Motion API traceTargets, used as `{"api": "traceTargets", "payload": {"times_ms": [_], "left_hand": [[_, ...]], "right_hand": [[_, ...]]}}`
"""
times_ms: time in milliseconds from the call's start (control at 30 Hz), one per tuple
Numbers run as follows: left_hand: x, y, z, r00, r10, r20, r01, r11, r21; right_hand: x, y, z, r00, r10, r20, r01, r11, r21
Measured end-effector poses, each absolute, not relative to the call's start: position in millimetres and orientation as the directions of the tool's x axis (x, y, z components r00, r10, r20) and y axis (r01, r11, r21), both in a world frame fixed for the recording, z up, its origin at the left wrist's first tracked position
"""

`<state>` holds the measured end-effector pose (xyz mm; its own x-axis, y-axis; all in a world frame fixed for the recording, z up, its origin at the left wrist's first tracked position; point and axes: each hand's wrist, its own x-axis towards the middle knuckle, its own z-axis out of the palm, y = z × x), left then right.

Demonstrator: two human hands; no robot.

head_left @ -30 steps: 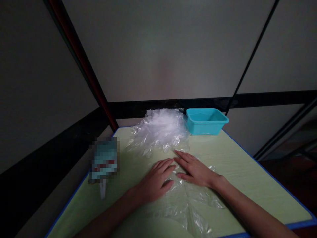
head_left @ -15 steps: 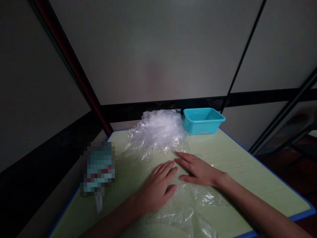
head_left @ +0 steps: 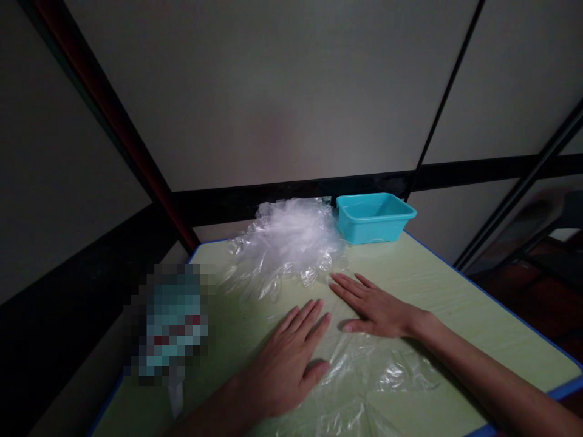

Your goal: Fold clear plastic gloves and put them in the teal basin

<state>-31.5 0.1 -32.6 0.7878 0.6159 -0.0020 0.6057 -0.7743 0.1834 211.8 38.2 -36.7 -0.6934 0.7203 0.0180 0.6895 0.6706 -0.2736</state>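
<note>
My left hand (head_left: pixel 296 358) lies flat, palm down, with its fingers stretched out and the thumb apart. My right hand (head_left: pixel 371 303) is also spread palm down, a little farther up and to the right. Under and between them is a thin clear plastic piece (head_left: pixel 396 370), wrinkled and shiny towards me; its full outline cannot be made out. Just beyond my fingertips sits a heap of crumpled clear plastic (head_left: pixel 296 237), with finger-like ends like disposable gloves. Neither hand grips anything.
A turquoise plastic basin (head_left: pixel 376 227) stands at the table's back right, beside the heap. On the left is a blurred-out teal packet (head_left: pixel 173 321) with a whitish strip below it. The pale green table (head_left: pixel 460 340) has a blue edge and meets a grey panelled wall (head_left: pixel 273 91).
My right hand has slid slightly to the right and spread its fingers more, away from my left hand. The plastic beneath looks more stretched. The camera view has shifted a little.
</note>
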Motion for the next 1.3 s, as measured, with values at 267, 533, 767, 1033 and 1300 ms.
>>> {"api": "traceTargets", "payload": {"times_ms": [267, 533, 767, 1033, 1300], "left_hand": [[-33, 0, -32, 0.790, 0.613, -0.013, 0.603, -0.772, 0.200], [-37, 0, -31, 0.798, 0.602, -0.018, 0.590, -0.776, 0.224], [-36, 1, -30, 0.787, 0.613, -0.066, 0.613, -0.765, 0.198], [-36, 1, -30, 0.794, 0.604, -0.063, 0.603, -0.772, 0.200], [-36, 1, -29, 0.794, 0.604, -0.074, 0.605, -0.771, 0.199]], "right_hand": [[244, 55, -36, -0.549, 0.835, -0.036, 0.808, 0.519, -0.277], [244, 75, -23, -0.454, 0.874, 0.172, 0.794, 0.485, -0.368], [252, 75, -38, -0.375, 0.910, 0.176, 0.859, 0.412, -0.302], [264, 72, -45, -0.287, 0.947, 0.144, 0.929, 0.312, -0.201], [266, 73, -42, -0.304, 0.915, 0.265, 0.919, 0.355, -0.170]]}}
